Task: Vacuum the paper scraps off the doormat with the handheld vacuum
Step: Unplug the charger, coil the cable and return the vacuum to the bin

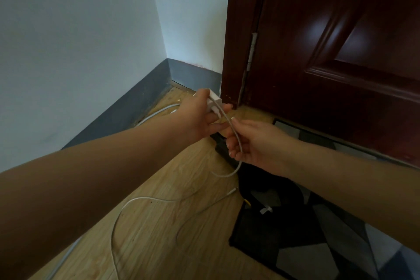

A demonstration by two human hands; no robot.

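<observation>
Down low, two bare arms reach out over a wood floor [159, 223]. A thin white cord [116, 223] lies on the floor in loose loops. Its small plug end [234, 189] rests on the wood just beside the mat [295, 257].

The mat is on the right, at the foot of the door. It is dark, with grey and black shapes on it. One small white paper scrap [266, 209] lies on the mat. A black thing with a bit of yellow sits there too, partly hidden under the right arm. It is too dark to tell if it is the vacuum.

Farther out, the right hand [254, 143] pinches the cord, with its fingers curled round it. The cord hangs down from this hand in a little curve. The left hand [200, 116] is just beside it and grips a small white charger [214, 102]. The cord comes out of the charger and runs to the right hand. The two hands are very close, almost touching.

Past the hands, another white cable [156, 112] lies by the grey baseboard [127, 111]. Behind that is a pale wall [79, 41]. On the right stands a dark red door [329, 52] with a silver hinge [252, 50].
</observation>
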